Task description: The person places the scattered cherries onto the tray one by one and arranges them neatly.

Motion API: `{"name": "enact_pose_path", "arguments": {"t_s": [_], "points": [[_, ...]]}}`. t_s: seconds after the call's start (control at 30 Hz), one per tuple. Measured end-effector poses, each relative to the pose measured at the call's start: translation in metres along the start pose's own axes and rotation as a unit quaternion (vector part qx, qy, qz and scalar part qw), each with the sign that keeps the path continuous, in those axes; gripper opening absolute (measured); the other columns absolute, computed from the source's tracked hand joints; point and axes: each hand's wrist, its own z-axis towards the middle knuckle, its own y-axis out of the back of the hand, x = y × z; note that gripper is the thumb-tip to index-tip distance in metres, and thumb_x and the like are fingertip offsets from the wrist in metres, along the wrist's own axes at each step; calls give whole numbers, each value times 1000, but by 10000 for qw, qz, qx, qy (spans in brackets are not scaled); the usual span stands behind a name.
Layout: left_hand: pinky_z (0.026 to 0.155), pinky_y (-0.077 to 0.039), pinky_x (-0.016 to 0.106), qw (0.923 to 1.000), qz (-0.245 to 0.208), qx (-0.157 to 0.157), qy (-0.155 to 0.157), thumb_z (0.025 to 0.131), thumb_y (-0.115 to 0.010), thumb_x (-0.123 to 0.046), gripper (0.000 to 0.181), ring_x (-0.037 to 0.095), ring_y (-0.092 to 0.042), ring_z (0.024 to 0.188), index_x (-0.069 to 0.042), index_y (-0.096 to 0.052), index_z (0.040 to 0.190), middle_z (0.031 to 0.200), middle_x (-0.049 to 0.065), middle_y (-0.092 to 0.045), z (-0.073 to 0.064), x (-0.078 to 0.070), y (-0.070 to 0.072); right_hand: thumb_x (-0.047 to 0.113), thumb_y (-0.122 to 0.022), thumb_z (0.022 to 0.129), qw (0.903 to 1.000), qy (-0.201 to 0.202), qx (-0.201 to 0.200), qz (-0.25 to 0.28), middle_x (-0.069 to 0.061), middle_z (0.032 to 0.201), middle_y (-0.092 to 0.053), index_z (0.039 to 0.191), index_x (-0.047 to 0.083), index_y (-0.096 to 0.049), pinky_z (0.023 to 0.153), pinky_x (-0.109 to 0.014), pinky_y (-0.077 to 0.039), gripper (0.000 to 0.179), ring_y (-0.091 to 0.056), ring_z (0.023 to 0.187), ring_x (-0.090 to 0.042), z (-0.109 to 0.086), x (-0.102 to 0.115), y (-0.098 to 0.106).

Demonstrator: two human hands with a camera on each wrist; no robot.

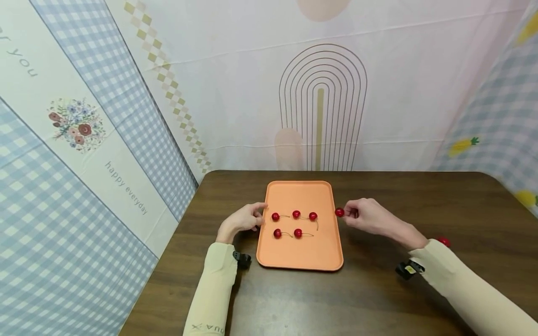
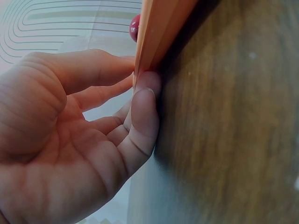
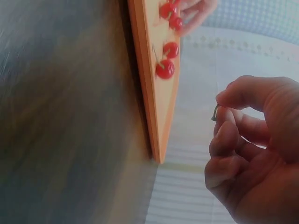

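I am seeing a pale yellow left sleeve [image 1: 215, 287] and right sleeve [image 1: 466, 284]; dark letters [image 1: 208, 328] are marking the left one. Beside them, a black left camera [image 1: 242, 259] and right camera [image 1: 403, 271] are sitting, the latter carrying a yellow patch [image 1: 410, 269].

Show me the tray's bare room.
The tray is bare between the front two cherries and near rim, and between the back three cherries and far rim. Crowded: its middle; left rim, by the left hand; right rim, by the right hand.
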Motion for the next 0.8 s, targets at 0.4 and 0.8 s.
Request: {"name": "enact_pose_path", "arguments": {"t_s": [0.4, 0.8], "points": [[64, -52, 27, 10000, 24, 15, -37, 94, -55, -2, 57, 14, -58, 73, -10, -42, 149, 93, 10, -63, 3, 2, 0, 10, -66, 83, 9947, -55, 1018, 87, 6, 64, -50, 69, 15, -61, 54, -21, -37, 15, -46, 58, -8, 17, 27, -24], [64, -51, 27, 10000, -14, 36, -43, 95, -54, -2, 57, 14, -57, 73, -10, -41, 150, 94, 10, -63, 1, 0, 1, 9, -65, 80, 9895, -576, 1329, -35, 6, 57, -48, 61, 15, -59, 50, -23, -36, 21, -45, 54, -9, 27, 38, -45]]}}
